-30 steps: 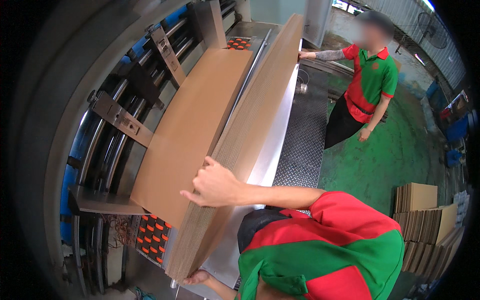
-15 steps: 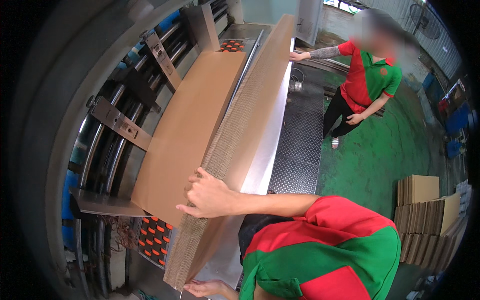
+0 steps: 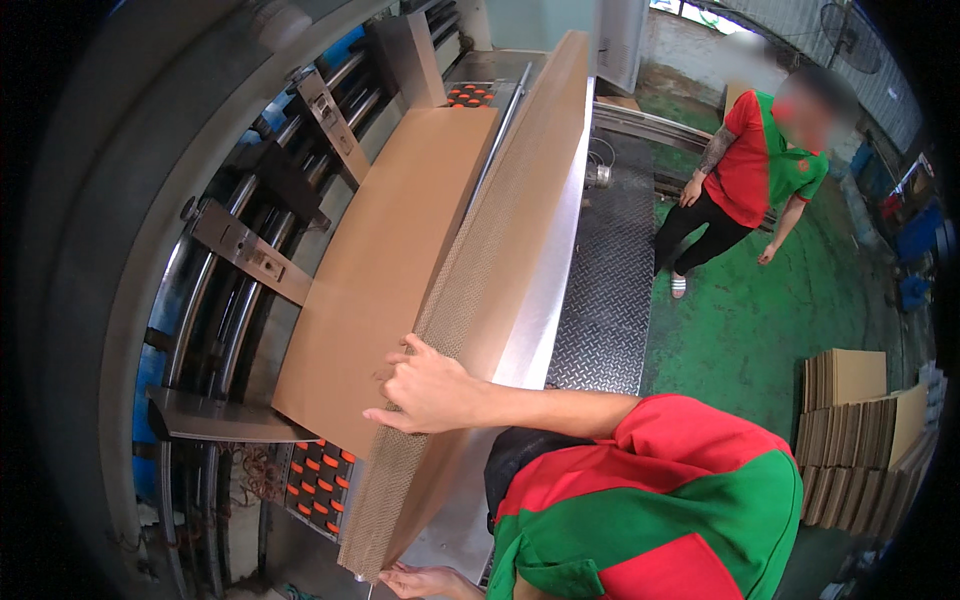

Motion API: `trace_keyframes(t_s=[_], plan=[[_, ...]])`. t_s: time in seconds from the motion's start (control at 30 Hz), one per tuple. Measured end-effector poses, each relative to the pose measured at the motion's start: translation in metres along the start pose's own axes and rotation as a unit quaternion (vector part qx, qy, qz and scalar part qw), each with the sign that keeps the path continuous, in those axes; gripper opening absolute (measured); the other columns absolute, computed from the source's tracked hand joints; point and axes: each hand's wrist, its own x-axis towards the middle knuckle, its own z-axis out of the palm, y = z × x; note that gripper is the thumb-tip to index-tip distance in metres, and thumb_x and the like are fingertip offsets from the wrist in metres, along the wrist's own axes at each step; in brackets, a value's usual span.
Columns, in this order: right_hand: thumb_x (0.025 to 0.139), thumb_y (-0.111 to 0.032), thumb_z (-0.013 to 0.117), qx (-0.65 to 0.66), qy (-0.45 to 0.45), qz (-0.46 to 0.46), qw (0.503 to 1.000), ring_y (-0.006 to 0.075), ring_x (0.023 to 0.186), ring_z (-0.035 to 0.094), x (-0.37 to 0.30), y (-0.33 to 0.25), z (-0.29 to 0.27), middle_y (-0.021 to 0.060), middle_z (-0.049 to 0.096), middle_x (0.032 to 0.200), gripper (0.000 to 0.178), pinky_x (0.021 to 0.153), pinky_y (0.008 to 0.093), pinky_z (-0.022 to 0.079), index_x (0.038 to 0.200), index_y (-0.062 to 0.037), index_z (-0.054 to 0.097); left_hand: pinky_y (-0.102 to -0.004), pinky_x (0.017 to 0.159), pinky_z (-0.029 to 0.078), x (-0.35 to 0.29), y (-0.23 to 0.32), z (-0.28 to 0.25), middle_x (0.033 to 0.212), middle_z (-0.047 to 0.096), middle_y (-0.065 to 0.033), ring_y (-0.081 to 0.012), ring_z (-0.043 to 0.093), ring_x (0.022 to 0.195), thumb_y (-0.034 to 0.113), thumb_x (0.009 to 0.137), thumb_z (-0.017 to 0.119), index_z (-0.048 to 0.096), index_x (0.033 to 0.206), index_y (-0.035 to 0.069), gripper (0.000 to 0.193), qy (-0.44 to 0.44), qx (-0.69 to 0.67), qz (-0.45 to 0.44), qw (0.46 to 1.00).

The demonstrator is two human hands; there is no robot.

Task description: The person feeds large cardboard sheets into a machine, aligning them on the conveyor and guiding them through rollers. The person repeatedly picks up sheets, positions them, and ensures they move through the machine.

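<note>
steadying step, i judge: cardboard stack (image 3: 492, 225) beside flat sheet (image 3: 380, 280). my right hand (image 3: 428, 388) curls over its edge, grip i can't tell; left hand (image 3: 428, 581) open at near corner. next calls for even support.

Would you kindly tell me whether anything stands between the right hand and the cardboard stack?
Nothing visible does: the right hand lies directly on the upper edge of the cardboard stack.
</note>
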Motion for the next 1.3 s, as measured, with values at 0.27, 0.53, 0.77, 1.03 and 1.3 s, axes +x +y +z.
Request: trace_keyframes(t_s=[0.27, 0.53, 0.77, 1.03, 1.3], plan=[[0.095, -0.046, 0.05, -0.02, -0.049, -0.002, 0.999, 0.0312, 0.096, 0.063, 0.001, 0.001, -0.011, 0.0148, 0.066, 0.07, 0.059, 0.099, 0.0471, 0.039, 0.066, 0.0018, 0.067, -0.0504, 0.119, 0.02, 0.017, 0.032, 0.026, 0.159, 0.017, -0.0146, -0.0306, 0.02, 0.146, 0.07, 0.095, 0.019, 0.014, 0.155, 0.01, 0.085, -0.208, -0.147, 0.08, 0.964], [0.09, -0.044, 0.056, 0.019, 0.046, -0.029, 0.998, 0.0307, 0.086, 0.063, -0.001, 0.012, -0.001, 0.0153, 0.064, 0.066, 0.054, 0.098, 0.048, 0.04, 0.064, 0.0013, 0.069, -0.0522, 0.121, 0.01, 0.058, 0.043, 0.04, 0.163, 0.008, -0.0082, -0.0277, 0.008, 0.15, 0.068, 0.097, 0.013, 0.012, 0.156, 0.014, 0.08, -0.164, -0.355, -0.173, 0.904], [0.091, -0.039, 0.055, -0.025, 0.011, -0.019, 0.999, 0.0347, 0.107, 0.058, -0.001, 0.012, -0.003, 0.0192, 0.067, 0.098, 0.043, 0.107, 0.055, 0.03, 0.085, 0.0007, 0.072, -0.0484, 0.117, 0.024, 0.084, 0.026, 0.05, 0.158, 0.026, -0.0167, -0.0316, 0.03, 0.143, 0.044, 0.105, 0.03, 0.024, 0.153, 0.006, 0.061, -0.441, -0.486, -0.234, 0.717], [0.098, -0.032, 0.048, -0.107, -0.061, -0.005, 0.992, 0.0377, 0.125, 0.05, 0.012, 0.003, -0.01, 0.0195, 0.052, 0.139, 0.037, 0.114, 0.0563, 0.019, 0.113, -0.0047, 0.067, -0.0436, 0.121, 0.008, 0.092, -0.018, 0.024, 0.164, 0.006, -0.0096, -0.0206, 0.009, 0.15, 0.064, 0.099, 0.024, 0.011, 0.157, 0.016, 0.076, -0.194, -0.25, -0.138, 0.939], [0.102, -0.034, 0.041, -0.123, -0.102, 0.002, 0.987, 0.0386, 0.13, 0.045, 0.012, 0.004, -0.02, 0.0143, 0.047, 0.145, 0.039, 0.115, 0.0566, 0.017, 0.119, -0.0101, 0.066, -0.0464, 0.121, 0.006, 0.064, -0.012, 0.049, 0.162, 0.012, -0.0128, -0.026, 0.005, 0.151, 0.063, 0.1, 0.016, 0.015, 0.157, 0.017, 0.073, -0.237, -0.217, -0.205, 0.925]])
